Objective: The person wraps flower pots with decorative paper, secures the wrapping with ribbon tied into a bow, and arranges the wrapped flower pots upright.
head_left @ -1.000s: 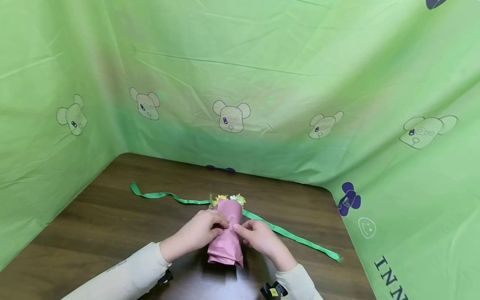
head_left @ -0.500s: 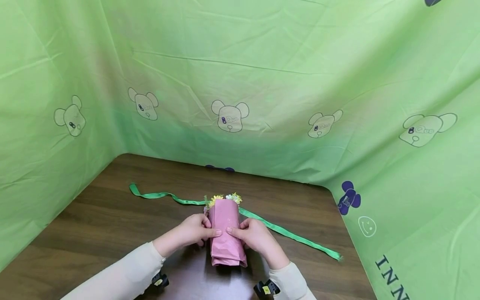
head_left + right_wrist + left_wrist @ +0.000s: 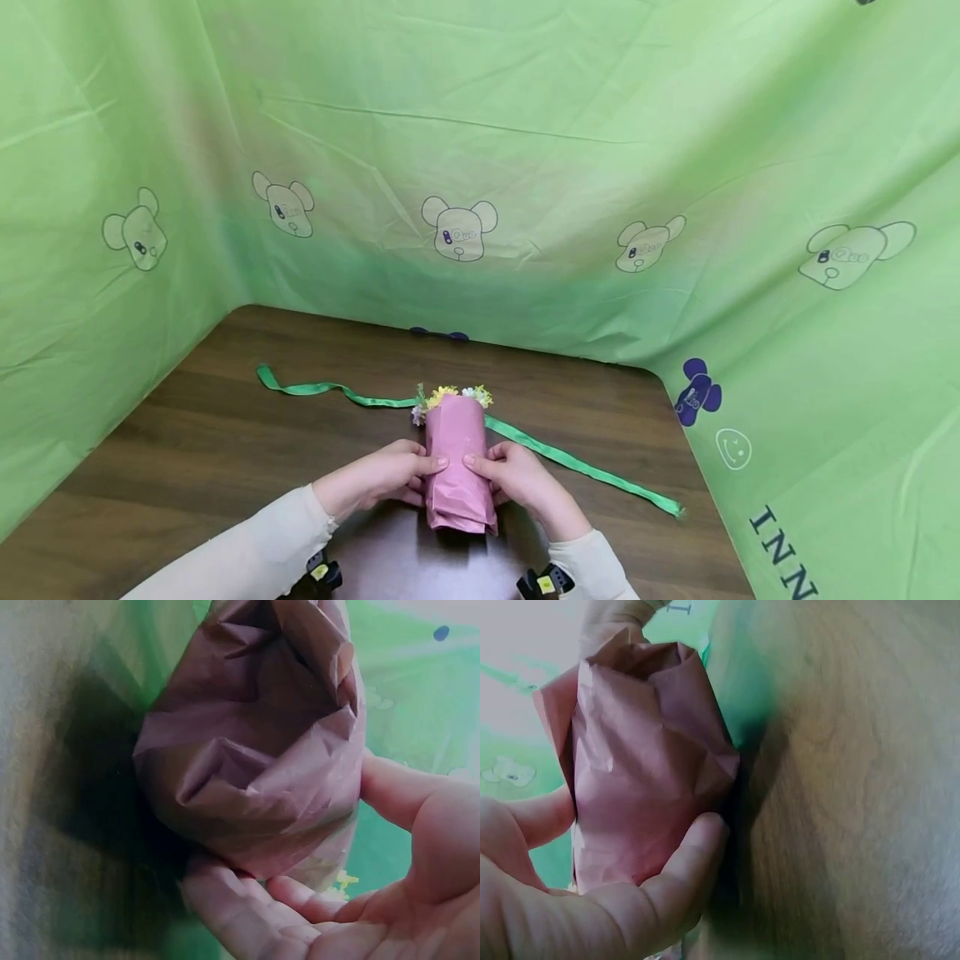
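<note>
Item: one bouquet wrapped in pink paper, at the near middle of a dark wood-grain table, its flowered end away from the person. Paper lapped lengthwise; near end crumpled and folded inward, as both wrist views show. Whether that end touches the tabletop cannot be told. Flowers: yellow blooms and white blooms, just past the far edge of the wrap. Left hand and right hand: apart, one to each side, both gripping the wrap, thumbs on top, fingers curled beneath. Ribbon: one length of green satin, lying crosswise, a wavy tail to the left and a straighter one to the right, the middle hidden by the bouquet. Sleeves: cream, a black wrist device at each cuff. Surround: green cloth printed with outlined mouse-like heads.
</note>
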`<state>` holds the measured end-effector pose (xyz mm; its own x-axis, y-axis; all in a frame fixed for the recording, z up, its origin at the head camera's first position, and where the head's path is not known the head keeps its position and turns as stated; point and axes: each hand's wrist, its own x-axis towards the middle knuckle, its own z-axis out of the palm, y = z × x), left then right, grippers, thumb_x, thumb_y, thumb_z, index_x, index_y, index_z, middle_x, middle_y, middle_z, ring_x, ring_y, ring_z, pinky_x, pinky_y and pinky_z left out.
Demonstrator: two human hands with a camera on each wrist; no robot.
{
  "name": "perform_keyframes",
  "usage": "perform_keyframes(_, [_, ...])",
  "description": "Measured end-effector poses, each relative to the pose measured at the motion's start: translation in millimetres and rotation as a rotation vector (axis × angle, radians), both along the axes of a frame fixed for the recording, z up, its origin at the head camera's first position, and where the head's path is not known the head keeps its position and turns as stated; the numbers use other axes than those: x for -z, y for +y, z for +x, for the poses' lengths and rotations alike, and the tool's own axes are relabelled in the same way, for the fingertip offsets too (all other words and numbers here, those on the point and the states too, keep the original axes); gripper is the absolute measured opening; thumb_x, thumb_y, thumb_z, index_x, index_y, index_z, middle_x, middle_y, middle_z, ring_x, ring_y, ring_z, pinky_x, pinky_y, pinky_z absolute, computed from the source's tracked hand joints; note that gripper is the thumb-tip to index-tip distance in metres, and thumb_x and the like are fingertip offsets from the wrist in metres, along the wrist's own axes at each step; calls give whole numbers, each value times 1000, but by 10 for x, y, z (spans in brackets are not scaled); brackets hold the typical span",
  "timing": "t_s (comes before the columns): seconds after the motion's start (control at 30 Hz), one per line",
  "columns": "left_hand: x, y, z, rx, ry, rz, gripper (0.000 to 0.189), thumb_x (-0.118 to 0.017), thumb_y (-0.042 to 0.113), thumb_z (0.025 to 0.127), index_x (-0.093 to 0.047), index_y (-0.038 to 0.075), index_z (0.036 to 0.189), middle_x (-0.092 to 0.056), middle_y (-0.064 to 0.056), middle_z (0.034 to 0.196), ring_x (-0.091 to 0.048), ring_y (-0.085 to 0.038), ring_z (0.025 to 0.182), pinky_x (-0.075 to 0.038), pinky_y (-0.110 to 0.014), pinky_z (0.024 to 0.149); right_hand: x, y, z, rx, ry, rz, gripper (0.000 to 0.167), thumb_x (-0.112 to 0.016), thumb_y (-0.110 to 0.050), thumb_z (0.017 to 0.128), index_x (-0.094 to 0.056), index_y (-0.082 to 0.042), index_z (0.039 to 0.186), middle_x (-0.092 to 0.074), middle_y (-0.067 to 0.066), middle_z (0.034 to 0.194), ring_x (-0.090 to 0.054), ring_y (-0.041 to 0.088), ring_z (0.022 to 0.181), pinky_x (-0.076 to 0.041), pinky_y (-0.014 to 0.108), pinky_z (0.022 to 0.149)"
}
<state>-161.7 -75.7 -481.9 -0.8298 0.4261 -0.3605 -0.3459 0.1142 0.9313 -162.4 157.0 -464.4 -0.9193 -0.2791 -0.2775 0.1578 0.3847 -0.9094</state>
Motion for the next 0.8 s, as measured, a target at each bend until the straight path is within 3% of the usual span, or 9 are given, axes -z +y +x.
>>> perform_keyframes(0.17, [-44,42,-14,-26,26,25,41,-65,22,100,-48,-11,119,-69,-17,101,-72,-27,91,-61,-46,82,-55,27,29,-2,15,-52,45,-71,-27,97,-56,12,111,-67,14,87,-69,19,71,-62,44,67])
perform_keyframes(0.27, [-145,69,-90,-52,79,3,45,-66,23,100,-50,-13,122,-72,-17,98,-73,-25,87,-62,-44,79,-169,60,-18,-1,12,-81,46,-67,-26,99,-54,15,117,-70,17,90,-70,20,73,-62,44,69])
perform_keyframes(0.4, [-334,119,-336,-66,144,-28,49,-66,24,100,-53,-15,127,-74,-19,97,-74,-26,85,-62,-43,80,-346,95,-217,49,23,-106,52,-66,-25,100,-52,17,125,-70,20,96,-71,20,74,-62,43,72])
perform_keyframes(0.53, [-423,160,-652,-54,132,-47,45,-64,25,101,-58,-13,124,-74,-18,95,-74,-25,82,-62,-44,80,-436,84,-464,91,15,-107,46,-67,-25,99,-56,14,119,-71,20,92,-72,21,71,-62,46,73])
perform_keyframes(0.67, [-368,184,-925,-44,101,-59,39,-62,26,102,-61,-10,117,-74,-16,91,-73,-24,81,-62,-44,80,-407,50,-675,113,-8,-82,38,-66,-28,99,-59,8,108,-72,17,80,-72,23,67,-62,47,72])
perform_keyframes(0.8, [-254,175,-1092,-38,70,-67,39,-62,26,102,-60,-9,117,-75,-17,93,-74,-26,82,-62,-45,81,-296,15,-815,105,-39,-63,35,-65,-31,99,-61,4,102,-68,12,72,-69,22,65,-62,47,73])
